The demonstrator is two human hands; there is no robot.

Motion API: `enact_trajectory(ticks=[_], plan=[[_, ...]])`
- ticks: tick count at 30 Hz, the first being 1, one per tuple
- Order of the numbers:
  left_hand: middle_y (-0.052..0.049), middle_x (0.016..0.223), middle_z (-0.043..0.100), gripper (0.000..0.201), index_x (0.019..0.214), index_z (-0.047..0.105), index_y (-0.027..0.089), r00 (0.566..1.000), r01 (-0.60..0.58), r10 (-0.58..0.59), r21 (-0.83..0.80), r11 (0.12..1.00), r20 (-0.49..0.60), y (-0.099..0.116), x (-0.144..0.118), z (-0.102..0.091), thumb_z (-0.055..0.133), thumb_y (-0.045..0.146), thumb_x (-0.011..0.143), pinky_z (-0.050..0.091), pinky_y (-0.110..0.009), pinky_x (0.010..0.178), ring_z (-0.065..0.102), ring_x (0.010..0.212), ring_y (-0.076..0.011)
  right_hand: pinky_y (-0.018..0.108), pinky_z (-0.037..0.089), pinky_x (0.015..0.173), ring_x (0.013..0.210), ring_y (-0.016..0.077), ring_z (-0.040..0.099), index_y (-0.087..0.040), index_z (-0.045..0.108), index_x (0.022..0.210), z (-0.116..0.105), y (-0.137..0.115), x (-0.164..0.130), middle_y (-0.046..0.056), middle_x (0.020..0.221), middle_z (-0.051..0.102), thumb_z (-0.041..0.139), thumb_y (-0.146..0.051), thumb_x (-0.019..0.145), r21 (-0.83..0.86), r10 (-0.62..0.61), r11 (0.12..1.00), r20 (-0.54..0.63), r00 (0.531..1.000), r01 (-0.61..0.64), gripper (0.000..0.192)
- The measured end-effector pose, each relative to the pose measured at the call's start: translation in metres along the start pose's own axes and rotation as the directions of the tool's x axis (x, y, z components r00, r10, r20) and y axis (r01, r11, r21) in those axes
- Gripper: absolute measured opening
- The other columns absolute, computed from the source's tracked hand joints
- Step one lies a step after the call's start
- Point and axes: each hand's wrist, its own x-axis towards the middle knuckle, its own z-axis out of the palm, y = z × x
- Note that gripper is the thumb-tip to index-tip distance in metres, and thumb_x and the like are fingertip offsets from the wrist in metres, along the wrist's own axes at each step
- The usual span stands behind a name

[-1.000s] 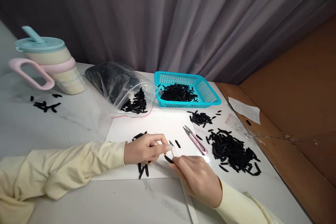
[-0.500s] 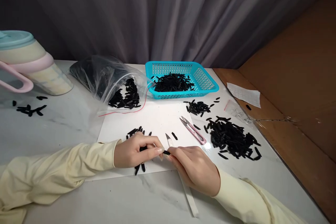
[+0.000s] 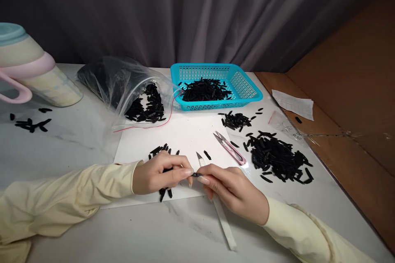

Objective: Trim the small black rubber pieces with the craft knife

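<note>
While both hands meet over the white sheet [image 3: 185, 135], left hand [image 3: 157, 174] and right hand [image 3: 237, 193] pinch one small black piece [image 3: 195, 174] between fingertips. Right also grips a white knife [image 3: 220, 209] (blade up, near pink snips [image 3: 231, 148]).

Both arms are covered in long sleeves of a pale cream-yellow cloth, soft and loose, a plain knit with no print or marking to be seen. The left sleeve [image 3: 61, 197] bunches in broad folds along the forearm and ends in a plain straight cuff at the wrist. The right sleeve [image 3: 305, 234] is the same cloth, creased near its cuff. The left hand [image 3: 154, 176] and the right hand [image 3: 237, 193] are bare, with no gloves, rings or watch showing. The fingers [image 3: 185, 171] carry long, glossy nails in a pale shade.
</note>
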Motion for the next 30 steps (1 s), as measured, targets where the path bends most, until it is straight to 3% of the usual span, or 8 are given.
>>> enact_trajectory(ticks=[3,9,21,30], plan=[[0.01,0.042,0.027,0.025,0.079,0.056,0.011,0.999,0.024,-0.022,-0.079,0.997,0.023,0.0,0.0,0.0,0.04,0.028,0.088,0.019,-0.021,0.039,0.021,0.038,-0.0053,0.018,0.033,0.043,0.04,0.0058,0.037,-0.013,0.056,0.088,-0.002,-0.002,0.002,-0.003,0.052,0.052,0.037,-0.029,0.094,0.211,0.119,0.969,0.067,0.991,-0.131,0.026],[0.01,0.041,0.028,0.024,0.079,0.057,0.011,1.0,0.02,-0.02,-0.135,0.991,0.005,-0.001,-0.001,0.001,0.042,0.027,0.088,0.019,-0.02,0.04,0.022,0.038,-0.005,0.017,0.028,0.036,0.035,0.004,0.034,-0.015,0.052,0.084,0.0,-0.003,0.004,-0.005,0.051,0.051,0.041,-0.039,0.091,0.565,0.244,0.762,0.203,0.948,-0.317,0.027],[0.01,0.041,0.029,0.023,0.078,0.054,0.012,0.995,0.1,-0.102,-0.242,0.965,0.002,0.003,-0.002,0.005,0.042,0.029,0.088,0.019,-0.02,0.039,0.02,0.037,-0.0047,0.013,0.018,0.028,0.028,0.0023,0.031,-0.015,0.049,0.078,0.008,-0.005,0.007,-0.006,0.045,0.052,0.046,-0.037,0.089,0.792,0.28,0.501,0.233,0.931,-0.349,0.025],[0.01,0.039,0.029,0.026,0.078,0.056,0.011,0.994,0.107,-0.111,-0.346,0.932,0.008,0.001,-0.001,0.007,0.045,0.032,0.087,0.021,-0.019,0.038,0.02,0.036,-0.0043,0.011,0.019,0.025,0.024,0.0018,0.028,-0.015,0.05,0.074,0.011,-0.005,0.008,-0.005,0.042,0.053,0.046,-0.027,0.089,0.904,0.237,0.229,0.307,0.922,-0.36,0.02]])
